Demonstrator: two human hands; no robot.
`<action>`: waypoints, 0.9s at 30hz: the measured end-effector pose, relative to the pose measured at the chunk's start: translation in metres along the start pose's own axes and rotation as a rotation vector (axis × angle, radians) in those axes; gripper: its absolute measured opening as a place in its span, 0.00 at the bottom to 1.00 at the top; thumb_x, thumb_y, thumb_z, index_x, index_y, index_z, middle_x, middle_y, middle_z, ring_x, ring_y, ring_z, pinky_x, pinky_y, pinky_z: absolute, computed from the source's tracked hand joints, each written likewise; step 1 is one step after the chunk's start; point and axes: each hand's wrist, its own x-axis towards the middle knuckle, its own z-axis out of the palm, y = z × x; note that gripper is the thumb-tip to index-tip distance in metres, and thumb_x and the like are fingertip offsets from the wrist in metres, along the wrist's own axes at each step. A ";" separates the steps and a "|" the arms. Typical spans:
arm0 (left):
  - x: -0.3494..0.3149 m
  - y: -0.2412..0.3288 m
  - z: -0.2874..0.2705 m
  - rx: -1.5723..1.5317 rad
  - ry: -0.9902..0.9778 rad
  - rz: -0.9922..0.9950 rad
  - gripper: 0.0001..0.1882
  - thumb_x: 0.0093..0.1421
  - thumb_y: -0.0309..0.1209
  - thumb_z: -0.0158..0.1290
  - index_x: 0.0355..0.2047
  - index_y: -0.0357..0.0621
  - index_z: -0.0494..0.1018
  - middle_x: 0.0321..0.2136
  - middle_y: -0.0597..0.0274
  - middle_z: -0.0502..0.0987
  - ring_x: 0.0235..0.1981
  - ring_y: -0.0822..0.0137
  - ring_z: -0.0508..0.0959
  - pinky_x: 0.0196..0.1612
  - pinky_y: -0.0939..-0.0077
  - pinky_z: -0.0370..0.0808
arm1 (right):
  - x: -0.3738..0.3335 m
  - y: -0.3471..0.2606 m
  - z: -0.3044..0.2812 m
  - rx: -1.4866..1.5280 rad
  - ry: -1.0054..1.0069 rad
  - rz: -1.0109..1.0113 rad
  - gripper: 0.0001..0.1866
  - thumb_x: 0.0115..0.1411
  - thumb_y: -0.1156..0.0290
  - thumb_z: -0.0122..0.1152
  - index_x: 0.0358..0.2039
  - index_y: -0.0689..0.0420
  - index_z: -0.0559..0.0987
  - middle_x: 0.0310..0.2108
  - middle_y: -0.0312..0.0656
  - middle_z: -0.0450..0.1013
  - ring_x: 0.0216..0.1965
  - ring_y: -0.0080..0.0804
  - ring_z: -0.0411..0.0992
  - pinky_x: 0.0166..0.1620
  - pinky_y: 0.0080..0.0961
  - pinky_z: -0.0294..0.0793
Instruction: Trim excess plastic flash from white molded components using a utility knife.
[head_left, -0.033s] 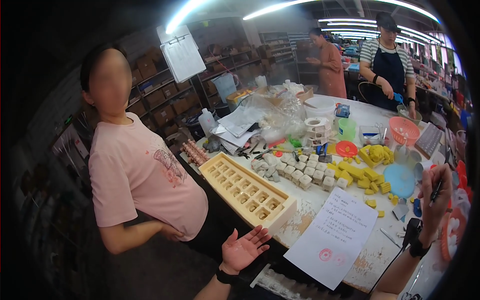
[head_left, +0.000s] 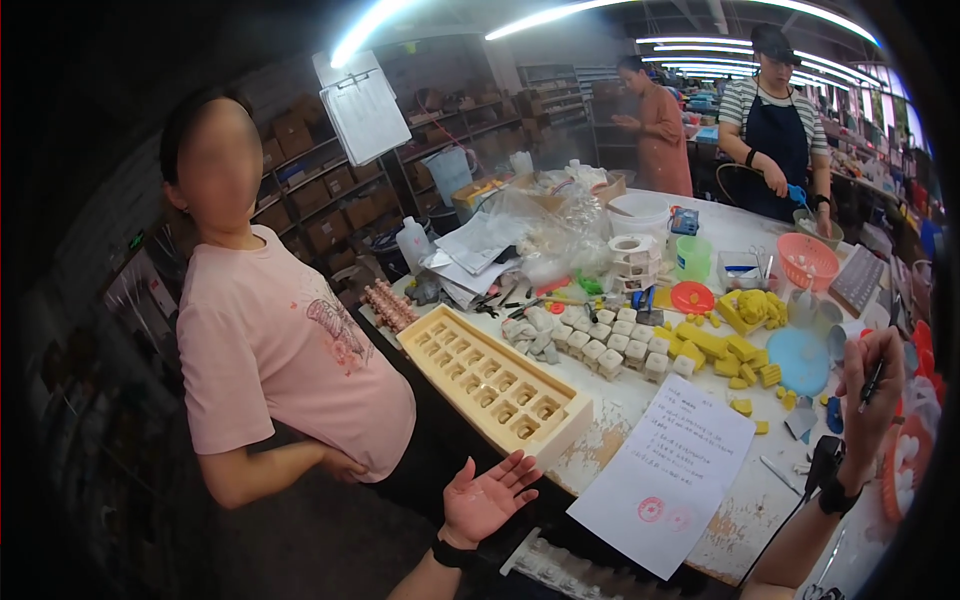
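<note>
My left hand (head_left: 490,505) is empty, palm up, fingers spread, just beside the tray (head_left: 560,435). Paper (head_left: 665,470) lies between my hands on the worktop (head_left: 610,432). My right hand (head_left: 880,410) is curled round a pen (head_left: 872,385). Guess I'm mid-explanation; writing would call for lowering it.

Beyond the right grip (head_left: 887,385) on the worktop (head_left: 738,228): pink basket (head_left: 792,272), green cup (head_left: 692,260), white bucket (head_left: 650,228); well left of it: hanging clipboard (head_left: 367,118), shelved brown boxes (head_left: 293,133), pink-shirted person (head_left: 260,335).
</note>
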 end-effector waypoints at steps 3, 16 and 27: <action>0.001 0.000 0.000 -0.002 0.000 -0.003 0.41 0.65 0.56 0.47 0.66 0.34 0.58 0.64 0.48 0.65 0.67 0.50 0.61 0.67 0.52 0.58 | 0.001 -0.001 0.000 -0.004 -0.006 -0.010 0.13 0.66 0.78 0.57 0.30 0.54 0.63 0.24 0.28 0.58 0.19 0.09 0.56 0.21 0.09 0.57; 0.001 -0.001 0.002 0.006 0.003 0.002 0.41 0.65 0.55 0.48 0.66 0.34 0.58 0.64 0.48 0.64 0.66 0.50 0.61 0.66 0.51 0.58 | 0.000 -0.002 0.006 0.016 0.013 0.025 0.12 0.67 0.77 0.57 0.29 0.54 0.63 0.23 0.28 0.58 0.18 0.10 0.56 0.20 0.10 0.56; 0.007 -0.008 0.067 -0.010 -0.142 -0.101 0.52 0.63 0.68 0.36 0.70 0.32 0.48 0.68 0.40 0.57 0.68 0.48 0.58 0.66 0.49 0.56 | -0.017 -0.033 0.017 0.068 -0.075 -0.040 0.11 0.69 0.72 0.57 0.30 0.55 0.65 0.25 0.30 0.60 0.19 0.12 0.58 0.22 0.11 0.57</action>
